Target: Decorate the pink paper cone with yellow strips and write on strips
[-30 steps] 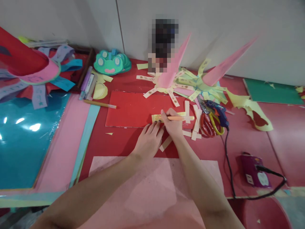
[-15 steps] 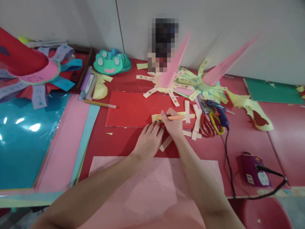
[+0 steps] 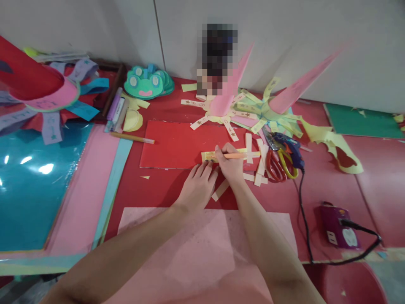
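Observation:
A yellow paper strip (image 3: 207,156) lies across the lower part of a red board (image 3: 174,143). My left hand (image 3: 198,181) rests flat, fingers stretched out, with its fingertips on the strip's lower edge. My right hand (image 3: 230,165) is closed around an orange pen (image 3: 236,156), held nearly level over the strip; its tip is at the strip, partly hidden by my fingers. Small marks show on the strip, too fine to read. Several loose pale paper strips (image 3: 260,162) are scattered to the right of my right hand.
Two pink paper cones (image 3: 224,99) with lettered strips stand behind the board. Scissors (image 3: 276,164) and a blue glue gun (image 3: 291,152) lie right, its cord running to a purple box (image 3: 340,226). Left are a brown pen (image 3: 133,137), green frog cutouts (image 3: 147,82) and a blue sheet (image 3: 34,181).
My right hand and the pen have shifted very slightly to the right along the strip. My left hand stays in place.

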Action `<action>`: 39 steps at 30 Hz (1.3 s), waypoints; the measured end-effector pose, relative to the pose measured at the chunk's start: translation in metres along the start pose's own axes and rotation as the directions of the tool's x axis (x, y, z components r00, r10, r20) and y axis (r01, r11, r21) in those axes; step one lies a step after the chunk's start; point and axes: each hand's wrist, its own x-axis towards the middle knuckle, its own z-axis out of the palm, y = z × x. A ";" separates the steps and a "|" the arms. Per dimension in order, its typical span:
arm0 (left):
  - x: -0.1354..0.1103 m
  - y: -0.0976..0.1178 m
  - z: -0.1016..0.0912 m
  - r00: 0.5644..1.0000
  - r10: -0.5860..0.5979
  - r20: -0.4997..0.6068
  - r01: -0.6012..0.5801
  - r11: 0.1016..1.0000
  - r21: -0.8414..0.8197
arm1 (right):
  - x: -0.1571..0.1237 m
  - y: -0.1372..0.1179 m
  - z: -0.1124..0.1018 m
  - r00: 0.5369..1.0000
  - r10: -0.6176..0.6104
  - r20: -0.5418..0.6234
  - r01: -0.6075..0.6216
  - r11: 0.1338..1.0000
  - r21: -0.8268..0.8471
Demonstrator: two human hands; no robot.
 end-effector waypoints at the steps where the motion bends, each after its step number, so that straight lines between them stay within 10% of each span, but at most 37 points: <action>1: 0.000 0.000 0.000 1.000 0.002 -0.003 -0.002 1.000 0.001 | 0.000 0.000 0.000 1.000 -0.006 0.003 0.006 1.000 -0.003; 39: 0.000 0.000 0.003 1.000 -0.023 -0.009 0.023 1.000 -0.014 | 0.000 -0.001 0.001 0.999 -0.045 -0.004 0.046 0.999 0.011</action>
